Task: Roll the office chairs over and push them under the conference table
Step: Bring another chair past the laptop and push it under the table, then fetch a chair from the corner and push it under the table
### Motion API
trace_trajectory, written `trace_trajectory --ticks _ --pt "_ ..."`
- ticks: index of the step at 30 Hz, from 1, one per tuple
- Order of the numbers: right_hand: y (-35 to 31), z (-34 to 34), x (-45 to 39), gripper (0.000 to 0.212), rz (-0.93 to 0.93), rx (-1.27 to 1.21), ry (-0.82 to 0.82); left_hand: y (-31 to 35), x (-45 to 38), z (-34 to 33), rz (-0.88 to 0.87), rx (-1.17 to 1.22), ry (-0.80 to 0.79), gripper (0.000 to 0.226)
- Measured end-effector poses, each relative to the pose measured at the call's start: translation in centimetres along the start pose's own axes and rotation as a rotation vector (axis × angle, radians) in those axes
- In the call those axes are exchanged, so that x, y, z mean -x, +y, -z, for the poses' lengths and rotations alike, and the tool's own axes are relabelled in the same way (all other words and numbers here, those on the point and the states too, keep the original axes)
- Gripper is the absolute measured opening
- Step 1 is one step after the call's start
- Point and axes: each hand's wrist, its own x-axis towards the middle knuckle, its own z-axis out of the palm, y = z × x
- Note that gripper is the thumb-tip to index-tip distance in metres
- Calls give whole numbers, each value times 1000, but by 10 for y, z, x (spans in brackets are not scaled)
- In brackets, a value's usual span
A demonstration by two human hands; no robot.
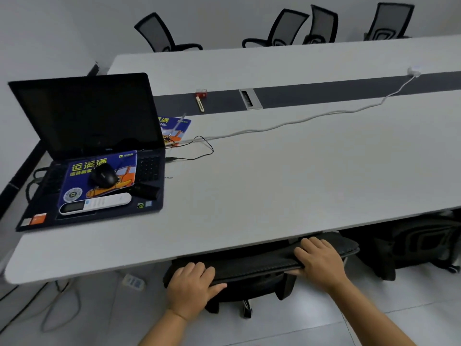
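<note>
Pale grey laminate, long and rounded at the corner, with a dark strip down the middle: the conference table [287,176], filling most of the view. Behind its far edge, four black mesh-backed office chairs [321,26] against the wall, well apart from the near side. At the near edge, a black mesh office chair [254,264], its top rail level with the tabletop rim and most of its seat hidden beneath. Just to the right, another dark chair [419,243] tucked under the table. On the left of the tabletop, an open dark-blue laptop [99,156] carrying a blue printed mouse pad, a black mouse and a white remote.

Left hand [192,288] curled over the left end of the chair's top rail, thumb wrapped beneath. Right hand [321,260] gripping the right end likewise, fingers lying over the top, thumb below.

Step in hand, by the look of it: pushing this chair home under the table, nearly finished. Next move probably calls for a short even shove with both hands, kept straight so the backrest meets the edge squarely, then letting go and fetching another chair.
</note>
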Motion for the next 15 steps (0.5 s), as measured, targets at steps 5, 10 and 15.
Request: trace_trajectory --ticks 5,10,15 --pt "-5 3 6 64 -50 -112 -43 3 -1 5 86 44 -75 69" --pt "-25 21 12 33 -152 -293 -144 19 12 33 319 231 -155 55" --pt "-96 40 25 26 -100 -684 -61 59 82 69 839 521 -113 52"
